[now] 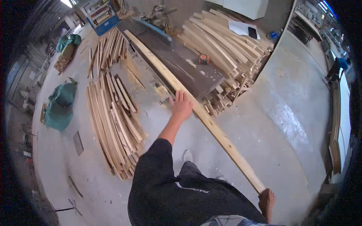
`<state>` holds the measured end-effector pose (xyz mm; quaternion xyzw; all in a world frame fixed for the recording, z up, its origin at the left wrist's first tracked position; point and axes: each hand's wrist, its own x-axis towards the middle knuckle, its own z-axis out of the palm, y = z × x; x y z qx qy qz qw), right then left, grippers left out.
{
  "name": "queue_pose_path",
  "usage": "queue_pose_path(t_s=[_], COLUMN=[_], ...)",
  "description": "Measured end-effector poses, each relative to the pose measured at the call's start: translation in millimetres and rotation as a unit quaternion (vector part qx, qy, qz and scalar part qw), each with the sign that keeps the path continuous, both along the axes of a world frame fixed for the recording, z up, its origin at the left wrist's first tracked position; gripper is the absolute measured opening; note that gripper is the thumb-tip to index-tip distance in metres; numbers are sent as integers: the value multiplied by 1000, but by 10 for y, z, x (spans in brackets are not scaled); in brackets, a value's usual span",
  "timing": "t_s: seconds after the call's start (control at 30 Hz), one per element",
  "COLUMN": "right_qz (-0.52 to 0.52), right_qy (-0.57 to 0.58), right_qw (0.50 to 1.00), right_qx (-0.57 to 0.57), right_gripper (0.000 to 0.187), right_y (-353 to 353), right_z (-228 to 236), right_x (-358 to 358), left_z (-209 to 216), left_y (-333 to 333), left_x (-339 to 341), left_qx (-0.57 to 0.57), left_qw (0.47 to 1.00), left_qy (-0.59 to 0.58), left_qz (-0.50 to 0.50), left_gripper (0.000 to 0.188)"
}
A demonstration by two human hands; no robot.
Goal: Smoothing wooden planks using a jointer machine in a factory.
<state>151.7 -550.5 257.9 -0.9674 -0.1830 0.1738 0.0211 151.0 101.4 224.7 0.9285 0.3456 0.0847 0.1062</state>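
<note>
A long, pale wooden plank (pixel 222 137) runs slantwise from the dark worktable (pixel 184 77) down toward my right side. Its far part lies along the table's left edge, and the near part juts out over the floor. My left hand (pixel 182 106) rests flat on it at the table's near corner, fingers stretched out and thumb apart. At the near end, my right hand (pixel 267 199) has its fingers wrapped round the plank; the fingertips are partly hidden. An orange and black tape measure (pixel 203 58) sits on the tabletop.
Stacked wooden strips (pixel 226 41) stand right of the table, with a phone (pixel 252 32) on paper. More strips (pixel 113 124) lie on the floor at left, near green sacks (pixel 62 105). A machine (pixel 100 17) stands at the back. Another person (pixel 337 69) bends at far right.
</note>
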Motion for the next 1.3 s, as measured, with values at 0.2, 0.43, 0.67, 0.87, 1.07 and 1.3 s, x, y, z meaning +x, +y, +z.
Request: queue_pose_path(t_s=[0.2, 0.43, 0.67, 0.87, 1.07, 1.3], right_qz=[-29, -19, 41, 50, 162, 164], right_qy=[0, 40, -31, 14, -92, -57], right_qw=[999, 999, 999, 998, 980, 981], right_qx=[-34, -20, 10, -27, 73, 87], right_gripper=[46, 52, 52, 54, 55, 78], right_y=[-1635, -3123, -3101, -2221, -1092, 367], right_z=[-38, -257, -281, -204, -376, -149], right_x=[0, 36, 64, 19, 36, 46], left_z=[15, 123, 136, 90, 161, 201], left_y=[-1608, -2868, -2838, -2044, -744, 550], left_x=[-7, -104, -91, -65, -20, 72], left_qx=[-7, 22, -14, 23, 35, 20], left_qw=[999, 999, 998, 998, 993, 990], left_qy=[36, 29, 54, 51, 111, 143], left_qz=[2, -26, -17, 5, 9, 1], left_gripper=[65, 67, 66, 57, 56, 55])
